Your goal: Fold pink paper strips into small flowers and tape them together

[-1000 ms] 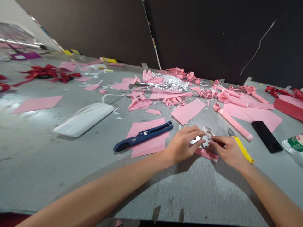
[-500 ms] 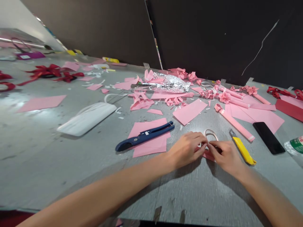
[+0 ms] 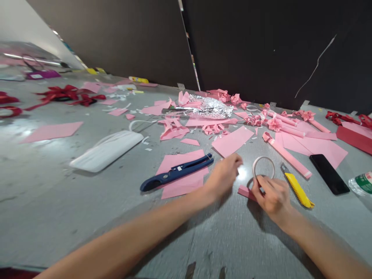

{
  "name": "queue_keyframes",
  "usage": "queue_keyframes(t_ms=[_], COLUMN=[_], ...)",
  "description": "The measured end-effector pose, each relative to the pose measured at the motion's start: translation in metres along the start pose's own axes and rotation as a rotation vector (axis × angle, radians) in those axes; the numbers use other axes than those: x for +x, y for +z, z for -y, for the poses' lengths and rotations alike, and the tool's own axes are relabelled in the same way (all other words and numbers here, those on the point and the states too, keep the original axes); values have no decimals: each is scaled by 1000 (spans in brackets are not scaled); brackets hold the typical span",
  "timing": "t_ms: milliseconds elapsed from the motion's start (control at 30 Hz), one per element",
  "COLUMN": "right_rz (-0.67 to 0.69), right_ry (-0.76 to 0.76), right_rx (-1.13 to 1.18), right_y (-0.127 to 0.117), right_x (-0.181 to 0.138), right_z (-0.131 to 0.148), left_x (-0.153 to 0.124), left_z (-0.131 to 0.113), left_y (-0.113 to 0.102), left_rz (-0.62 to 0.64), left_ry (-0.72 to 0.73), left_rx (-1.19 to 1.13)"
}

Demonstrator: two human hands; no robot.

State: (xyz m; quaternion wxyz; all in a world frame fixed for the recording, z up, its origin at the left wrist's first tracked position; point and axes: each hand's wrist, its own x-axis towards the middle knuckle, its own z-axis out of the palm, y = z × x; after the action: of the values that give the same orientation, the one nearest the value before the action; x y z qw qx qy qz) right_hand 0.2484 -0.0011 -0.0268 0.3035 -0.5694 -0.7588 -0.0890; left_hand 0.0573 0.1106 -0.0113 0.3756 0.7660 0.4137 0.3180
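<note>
My right hand [image 3: 271,195] grips the lower edge of a narrow white roll of tape [image 3: 253,166], which stands up on its rim. Beside and partly under that hand lies a folded strip of pink paper [image 3: 245,192]. My left hand [image 3: 223,176] is held apart from the roll, to its left, with fingers curled together; what they hold, if anything, I cannot make out. Left of it, dark blue scissors-like cutters [image 3: 177,172] rest on pink paper sheets [image 3: 186,188]. A yellow utility knife [image 3: 299,190] with its blade out lies right of my right hand.
A black phone [image 3: 329,174] and a bottle [image 3: 362,183] lie at the right. Pink paper tubes [image 3: 290,157], paper flowers [image 3: 274,124] and crinkled clear wrap [image 3: 215,106] spread along the dark wall [image 3: 247,50]. A white face mask [image 3: 107,151] and red ribbon bows [image 3: 62,93] are leftward.
My hands have come apart. My left hand moved up and left, away from the tape roll. My right hand keeps the roll, now more visible, and the pink strip shows beside it.
</note>
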Motion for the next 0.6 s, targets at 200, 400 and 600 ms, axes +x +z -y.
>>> queue_keyframes(t_ms=[200,400,600], right_rz=[92,71,27], right_ry=[97,180,120], right_rx=[-113,-5,339], right_y=[-9,-16,-26], right_x=[9,11,9], right_z=[-32,-40,-10], left_x=[17,1,-2], left_z=[5,-11,-17], left_y=[-26,-24,-25], left_rz=[165,470,530], left_ry=[24,26,-46], left_rx=[-80,-84,-287])
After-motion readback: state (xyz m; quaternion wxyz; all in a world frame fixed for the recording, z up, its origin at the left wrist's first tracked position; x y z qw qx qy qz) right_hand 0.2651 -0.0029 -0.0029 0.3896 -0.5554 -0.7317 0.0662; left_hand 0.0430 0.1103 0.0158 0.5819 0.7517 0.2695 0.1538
